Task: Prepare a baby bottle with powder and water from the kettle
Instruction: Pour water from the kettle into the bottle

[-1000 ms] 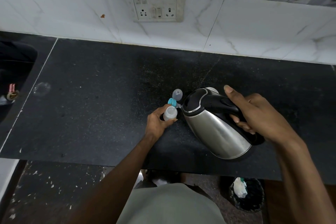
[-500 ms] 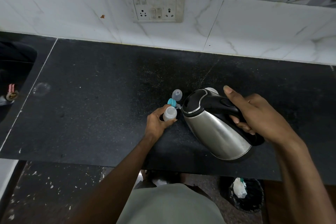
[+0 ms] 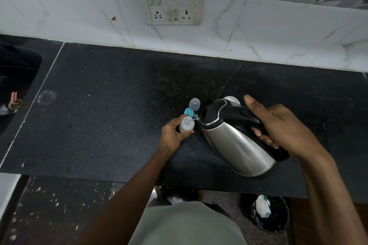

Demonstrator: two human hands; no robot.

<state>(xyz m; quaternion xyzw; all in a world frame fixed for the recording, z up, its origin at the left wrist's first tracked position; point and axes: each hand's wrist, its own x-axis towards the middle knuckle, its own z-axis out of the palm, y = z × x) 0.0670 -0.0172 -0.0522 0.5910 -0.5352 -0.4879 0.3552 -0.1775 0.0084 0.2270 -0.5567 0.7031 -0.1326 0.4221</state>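
Observation:
A small translucent baby bottle (image 3: 186, 124) stands on the black counter (image 3: 111, 109), and my left hand (image 3: 172, 135) is wrapped around its lower part. My right hand (image 3: 282, 129) grips the black handle of a steel kettle (image 3: 237, 145), which is tilted with its spout right at the bottle's open mouth. Just behind the bottle lie a blue collar ring (image 3: 188, 112) and a clear dome cap (image 3: 194, 104). I cannot make out any water stream.
A socket plate (image 3: 172, 4) is set in the white tiled wall behind the counter. A dark sink recess (image 3: 18, 77) lies at the far left. Below the counter's front edge on the right, a black bin (image 3: 265, 216) holds white rubbish.
Almost nothing differs; the kettle and both hands hold the same tilted pose at the bottle's mouth.

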